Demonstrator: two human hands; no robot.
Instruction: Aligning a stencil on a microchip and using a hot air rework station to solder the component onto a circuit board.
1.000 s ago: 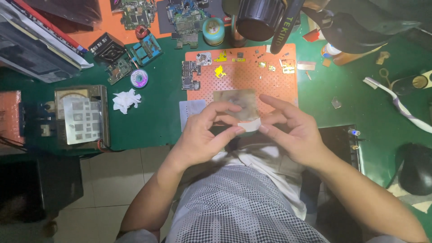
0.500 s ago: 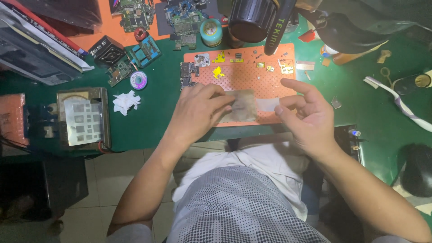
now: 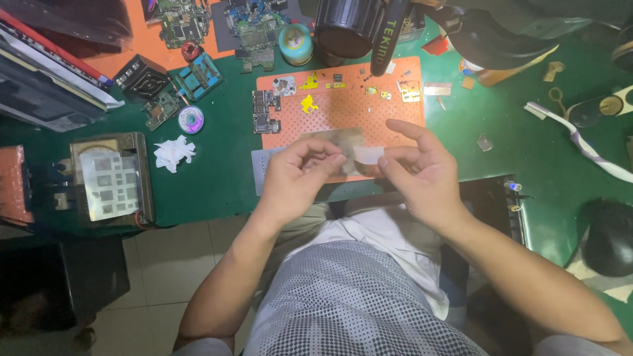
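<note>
Green desk [image 3: 217, 178] with a dotted orange mat [image 3: 343, 109]. Left hand [image 3: 297, 175] and right hand [image 3: 419, 168] pinching a thin, clear, shiny sheet [image 3: 343, 146] between fingers.

Dark green bench [image 3: 217, 178]. Orange perforated mat [image 3: 369, 109] with small yellow bits [image 3: 308, 103]. Clear, greyish film [image 3: 346, 148] between hands. White crumpled tissue [image 3: 173, 151]. Teal round tin [image 3: 295, 43]. Grey-and-white dotted shirt [image 3: 343, 303]. Black mouse [image 3: 608, 237].
</note>
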